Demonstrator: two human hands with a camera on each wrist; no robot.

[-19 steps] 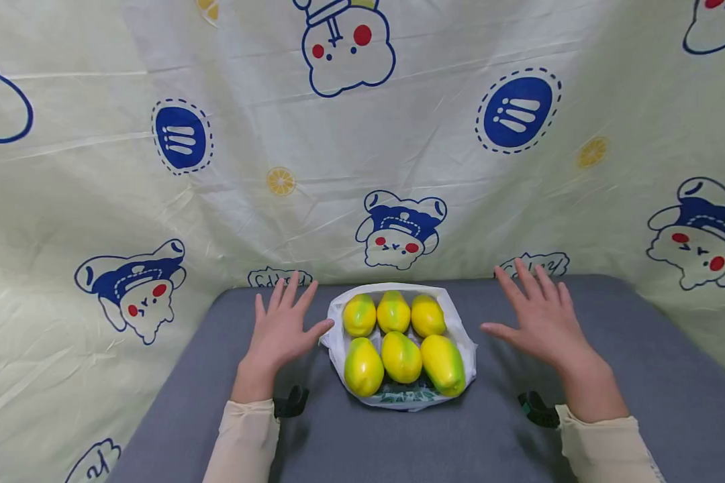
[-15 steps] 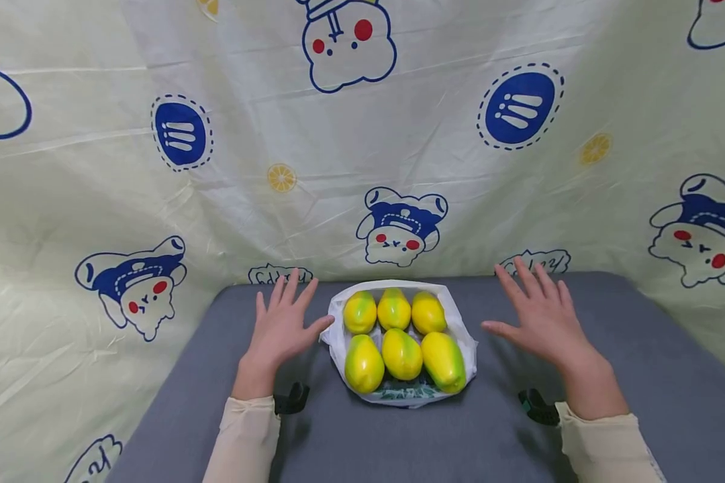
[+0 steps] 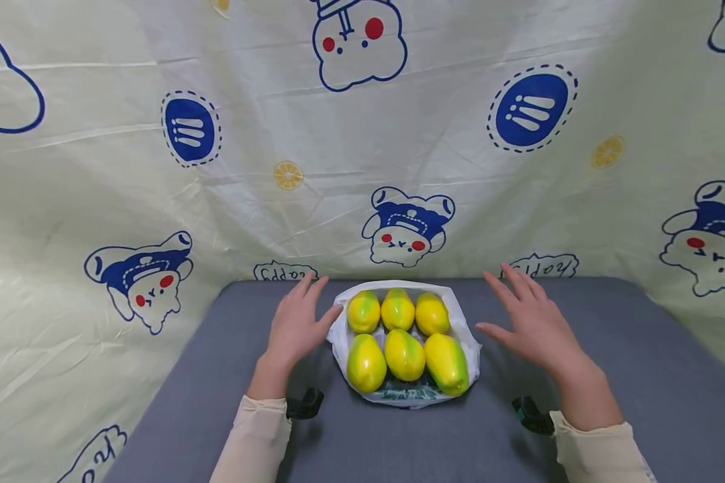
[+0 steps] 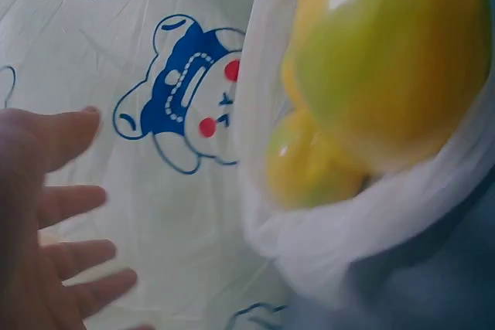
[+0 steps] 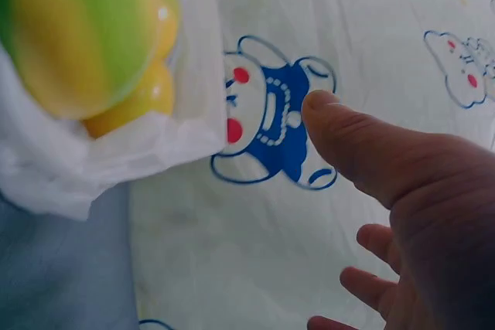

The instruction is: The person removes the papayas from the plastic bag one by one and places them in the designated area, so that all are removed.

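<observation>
Several glossy yellow-green oval fruits (image 3: 405, 355), shaped like papayas or mangoes, lie in two rows on a white plastic-wrapped tray (image 3: 466, 329) at the middle of the table. A green leafy print shows at its near side. My left hand (image 3: 294, 329) hovers to the left of the tray with fingers spread, thumb tip close by the white rim. On the other side, my right hand (image 3: 538, 329) is held in the air, fingers apart, a small gap from the rim. Both hands hold nothing. Each wrist view shows fruit (image 4: 394, 59) above the crumpled white edge.
The table (image 3: 399, 449) has a dark grey cover. Behind it hangs a pale curtain (image 3: 338, 134) with blue cartoon bears and orange slices. A black wrist camera (image 3: 305, 404) sits under the left wrist, another (image 3: 533, 416) under the right.
Both hands have moved slightly inward toward the tray, the left one to the right and the right one a little to the left. The head view has shifted slightly. The fruits lie as before.
</observation>
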